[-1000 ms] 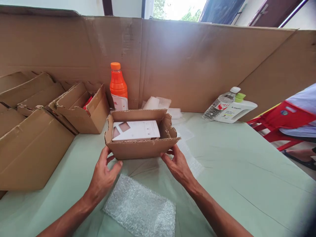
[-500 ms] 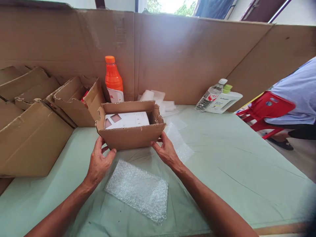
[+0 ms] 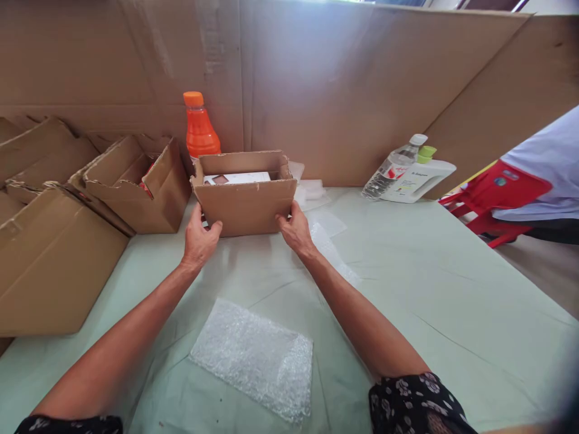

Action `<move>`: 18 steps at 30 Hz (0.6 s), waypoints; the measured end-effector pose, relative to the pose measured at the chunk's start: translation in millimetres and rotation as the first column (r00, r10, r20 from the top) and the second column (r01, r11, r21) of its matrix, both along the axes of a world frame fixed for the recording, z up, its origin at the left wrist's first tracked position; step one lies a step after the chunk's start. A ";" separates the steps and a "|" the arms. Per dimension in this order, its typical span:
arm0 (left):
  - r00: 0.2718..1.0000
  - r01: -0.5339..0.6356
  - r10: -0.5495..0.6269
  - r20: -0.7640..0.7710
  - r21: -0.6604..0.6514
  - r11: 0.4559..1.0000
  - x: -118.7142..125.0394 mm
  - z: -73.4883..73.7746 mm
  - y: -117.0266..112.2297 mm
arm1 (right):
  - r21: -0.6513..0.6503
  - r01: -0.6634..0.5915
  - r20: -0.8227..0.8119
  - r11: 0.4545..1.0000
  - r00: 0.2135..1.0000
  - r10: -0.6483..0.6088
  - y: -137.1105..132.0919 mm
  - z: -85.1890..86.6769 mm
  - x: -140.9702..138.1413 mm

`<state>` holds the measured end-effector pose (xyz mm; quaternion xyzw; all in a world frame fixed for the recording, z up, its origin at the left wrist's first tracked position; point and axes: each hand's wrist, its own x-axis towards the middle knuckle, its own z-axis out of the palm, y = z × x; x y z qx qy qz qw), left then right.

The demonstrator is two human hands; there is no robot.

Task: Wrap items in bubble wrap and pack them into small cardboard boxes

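Though open-topped — box (image 3: 246,208) in hands (image 3: 199,242) (image 3: 297,231)

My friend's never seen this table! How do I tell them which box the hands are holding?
Find the cardboard wall behind the green table. By it stands an orange bottle; the box is in front and slightly right, between the left hand and the right hand. Only this box shows a white pack inside; the nearest box to its left shows something red.

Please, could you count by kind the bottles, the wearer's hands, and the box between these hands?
Bottles: 3 (orange bottle, clear bottle, white bottle)
Hands: 2 (left hand, right hand)
Box: 1 (open box)
Total: 6
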<state>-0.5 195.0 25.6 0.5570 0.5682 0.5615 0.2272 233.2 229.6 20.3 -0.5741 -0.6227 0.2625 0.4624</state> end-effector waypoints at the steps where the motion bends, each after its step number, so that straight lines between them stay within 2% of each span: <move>1: 1.000 -0.001 0.001 -0.007 -0.003 1.000 3.0 -3.0 5.5 | 0.004 0.014 -0.007 1.000 1.000 -0.014 2.1 -2.8 3.4; 5: 1.000 -0.019 0.019 0.000 -0.009 1.000 14.5 -14.8 15.0 | -0.008 0.044 -0.010 0.999 0.999 -0.044 1.5 -11.1 15.6; 8: 1.000 -0.021 0.021 0.004 0.006 1.000 14.6 -17.9 15.8 | -0.002 0.050 -0.013 0.999 0.999 -0.050 -0.1 -13.2 15.2; 11: 0.998 -0.063 0.063 -0.006 0.024 0.998 1.1 -15.8 20.1 | 0.011 0.017 -0.032 1.000 0.999 -0.016 1.9 -14.2 3.1; 14: 0.993 -0.112 0.113 -0.032 0.038 0.993 -21.9 -14.1 30.4 | 0.016 -0.062 -0.055 0.998 0.996 0.063 8.3 -14.8 -17.6; 18: 0.992 -0.124 0.125 -0.030 0.029 0.992 -43.7 -17.5 43.5 | 0.002 -0.200 -0.100 0.980 0.975 0.199 18.3 -10.0 -38.4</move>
